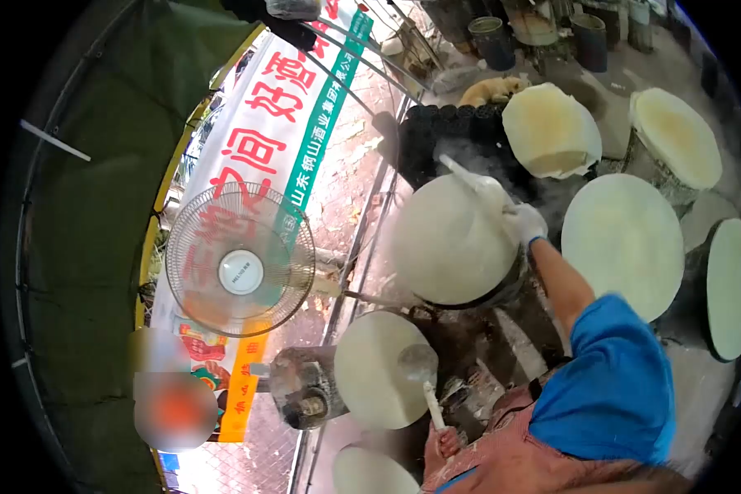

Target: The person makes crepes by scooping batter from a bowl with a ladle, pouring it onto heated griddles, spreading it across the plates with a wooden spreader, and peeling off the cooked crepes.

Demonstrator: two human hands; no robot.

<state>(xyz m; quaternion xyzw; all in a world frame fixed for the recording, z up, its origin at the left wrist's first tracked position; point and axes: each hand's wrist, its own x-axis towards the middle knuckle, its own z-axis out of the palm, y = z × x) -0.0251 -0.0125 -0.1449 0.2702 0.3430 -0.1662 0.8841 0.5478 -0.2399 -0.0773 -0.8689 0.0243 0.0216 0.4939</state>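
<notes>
My right hand [528, 224], in a white glove, is at the right edge of a round griddle coated with pale batter [449, 243]. Its fingers are closed around a whitish mass [492, 196], from which a pale flat stick [457, 169] reaches over the griddle's far edge. Light steam rises there. Lower down, my left hand [446, 443] is wrapped round the pale handle of a ladle [418, 364]. The ladle's round head lies over another round, pale surface [375, 370]. Batter marks the apron [502, 445] near that hand.
A wire fan [241, 272] stands left, before a printed banner [255, 148]. Round pale sheets [622, 247] and a yellowish flatbread [552, 132] lie right. A tan dog [492, 90] rests behind black cylinders [449, 123]. Metal buckets [492, 45] stand farther back.
</notes>
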